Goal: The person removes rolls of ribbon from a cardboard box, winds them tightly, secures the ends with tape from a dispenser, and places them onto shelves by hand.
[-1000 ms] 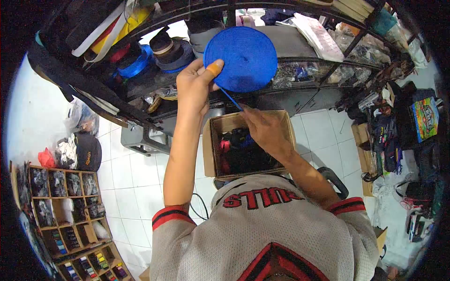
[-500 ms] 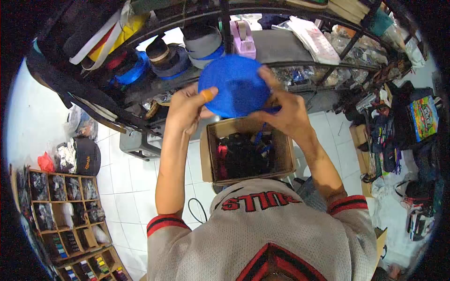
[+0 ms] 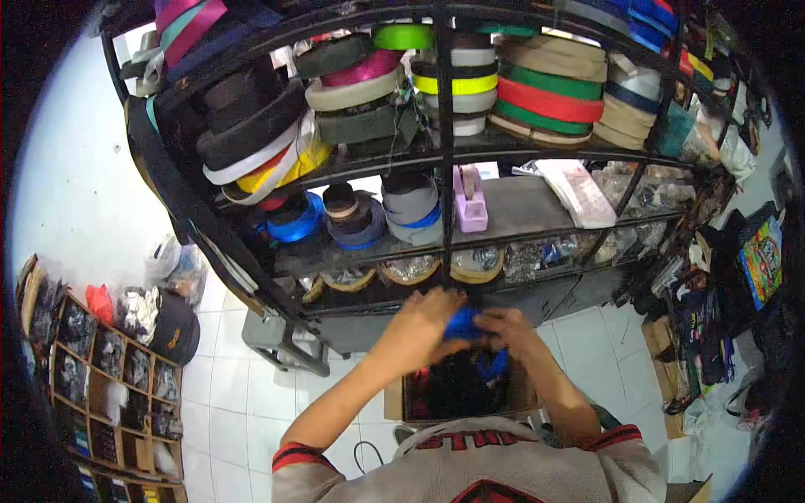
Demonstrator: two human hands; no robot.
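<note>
A roll of blue webbing (image 3: pixel 463 324) is between my two hands, seen partly edge-on and much covered by fingers. My left hand (image 3: pixel 423 325) is closed over its left side, its fingertips smeared by motion. At the right edge, the fingers of my right hand (image 3: pixel 508 330) are closed on the roll. Just below them stands an open cardboard box (image 3: pixel 394 401) holding dark items, with some blue and red material among them.
Ahead, a black metal shelf rack (image 3: pixel 446 101) carries stacked webbing rolls, a purple tape dispenser (image 3: pixel 471 201) and plastic-bagged goods. A grey stool (image 3: pixel 283 339) stands left of the box. A compartment shelf (image 3: pixel 99 369) is at far left; bags and cartons lie at right.
The blue roll has come down toward the box and turned from face-on to partly edge-on, both hands still on it. My view has tilted up, showing more of the rack.
</note>
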